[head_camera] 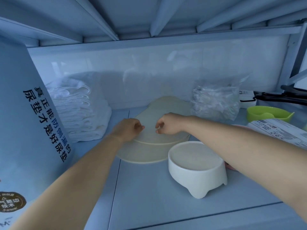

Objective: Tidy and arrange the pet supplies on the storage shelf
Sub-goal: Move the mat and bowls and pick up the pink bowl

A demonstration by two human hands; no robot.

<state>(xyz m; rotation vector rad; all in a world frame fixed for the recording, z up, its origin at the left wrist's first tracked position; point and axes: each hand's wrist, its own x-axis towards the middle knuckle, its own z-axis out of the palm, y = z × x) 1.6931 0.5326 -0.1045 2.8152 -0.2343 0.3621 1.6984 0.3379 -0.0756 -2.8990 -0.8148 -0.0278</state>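
On the storage shelf (pixel 149 188), we rest our left hand (pixel 128 128) and right hand (pixel 167 124) on a stack of cream round mats (pixel 149 146), fingers curled together, pinching its top edge. Just beside it stands a white pet bowl (pixel 196 166); folded pads (pixel 79 113) lie left.

Both bare arms reach fwd, converging. Left hand (pixel 128 128) & right hand (pixel 167 124) palms down, fingers (pixel 138 127) curled, fingertips nearly meeting.
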